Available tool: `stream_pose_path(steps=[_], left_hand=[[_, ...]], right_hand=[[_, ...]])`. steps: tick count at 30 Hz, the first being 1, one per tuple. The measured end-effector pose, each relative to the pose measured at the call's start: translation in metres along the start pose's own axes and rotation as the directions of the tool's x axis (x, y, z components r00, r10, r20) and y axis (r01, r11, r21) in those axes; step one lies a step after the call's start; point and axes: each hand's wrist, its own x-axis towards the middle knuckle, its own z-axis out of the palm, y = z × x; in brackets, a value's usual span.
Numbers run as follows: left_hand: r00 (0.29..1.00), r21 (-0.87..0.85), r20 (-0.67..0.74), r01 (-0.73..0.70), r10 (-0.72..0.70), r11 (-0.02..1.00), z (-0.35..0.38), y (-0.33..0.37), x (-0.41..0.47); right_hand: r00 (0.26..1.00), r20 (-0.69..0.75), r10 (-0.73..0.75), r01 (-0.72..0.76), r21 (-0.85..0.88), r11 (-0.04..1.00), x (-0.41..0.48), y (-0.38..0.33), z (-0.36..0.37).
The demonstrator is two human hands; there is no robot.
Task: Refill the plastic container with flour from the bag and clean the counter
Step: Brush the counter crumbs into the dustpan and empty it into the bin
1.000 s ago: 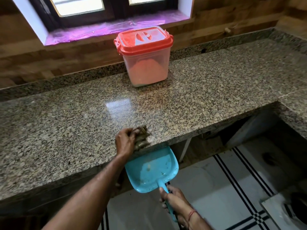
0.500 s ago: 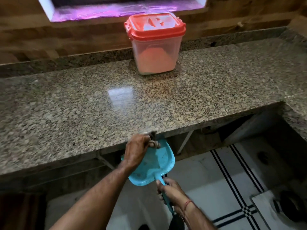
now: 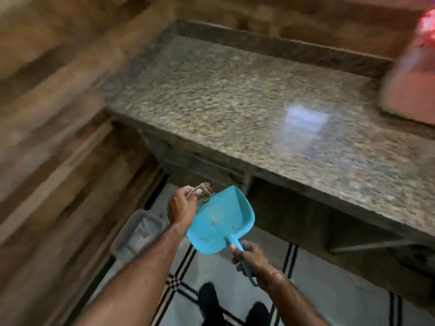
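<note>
My right hand (image 3: 253,261) has its grip clenched on the handle of the blue dustpan (image 3: 221,222), held below the granite worktop (image 3: 247,102) edge. My left hand (image 3: 182,204) grips a bunched cloth (image 3: 204,188) at the pan's rim. The red-lidded plastic container (image 3: 410,74) sits blurred on the worktop, far right.

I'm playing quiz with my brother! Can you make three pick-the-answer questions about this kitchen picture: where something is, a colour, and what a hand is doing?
1. Where is the dustpan?
A. on the counter
B. held in the air above the floor
C. lying on the floor

2. What colour is the dustpan?
A. blue
B. yellow
C. black

3. What is the left hand doing?
A. hanging empty
B. gripping a cloth
C. pressing on the counter

Answers: B, the right hand holds its handle over the floor; A, it is plainly blue; B, fingers wrap the bunched cloth.
</note>
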Motion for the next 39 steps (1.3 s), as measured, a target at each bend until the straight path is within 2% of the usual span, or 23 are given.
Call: stream_pose_path(steps=[2,4,6,8,11,17,24,27,30,31,34,39], left_hand=[[0.995,-0.067,-0.078,0.059,-0.064,0.996,-0.03,-0.032,0.006],[0.968,-0.126,-0.161,0.172,-0.191,0.977,-0.068,-0.085,0.01],[0.948,-0.16,-0.202,0.217,-0.247,0.963,-0.086,-0.114,0.007],[0.894,-0.243,-0.26,0.306,-0.365,0.921,-0.115,-0.166,0.014],[0.827,-0.282,-0.346,0.359,-0.443,0.89,-0.131,-0.228,0.028],[0.718,-0.366,-0.41,0.435,-0.563,0.822,-0.119,-0.356,0.065],[0.624,-0.35,-0.482,0.507,-0.615,0.788,-0.089,-0.476,0.1],[0.587,-0.39,-0.497,0.508,-0.64,0.768,-0.074,-0.513,0.113],[0.561,-0.44,-0.494,0.498,-0.664,0.747,-0.059,-0.532,0.121],[0.55,-0.458,-0.489,0.498,-0.676,0.736,-0.056,-0.536,0.123],[0.532,-0.497,-0.493,0.477,-0.688,0.725,-0.05,-0.541,0.129],[0.49,-0.578,-0.528,0.391,-0.694,0.716,-0.05,-0.553,0.143]], right_hand=[[0.998,0.059,0.0,0.004,-0.062,0.998,0.014,-0.01,0.024],[0.992,0.125,0.008,0.014,-0.175,0.984,0.033,-0.017,0.066],[0.991,0.133,0.016,0.015,-0.227,0.974,0.043,-0.018,0.086],[0.987,0.156,0.031,0.019,-0.306,0.952,0.063,-0.018,0.137],[0.983,0.175,0.062,0.006,-0.36,0.933,0.104,-0.013,0.192],[0.967,0.219,0.13,-0.014,-0.464,0.886,0.217,0.03,0.287],[0.965,0.195,0.174,-0.021,-0.607,0.795,0.362,0.087,0.384],[0.969,0.177,0.17,-0.022,-0.625,0.78,0.399,0.099,0.408],[0.957,0.167,0.238,-0.055,-0.699,0.713,0.419,0.107,0.414],[0.958,0.167,0.233,-0.06,-0.677,0.734,0.422,0.113,0.414],[0.976,0.173,0.129,-0.003,-0.584,0.811,0.421,0.127,0.41],[0.961,0.272,-0.047,0.196,-0.554,0.809,0.437,0.138,0.422]])
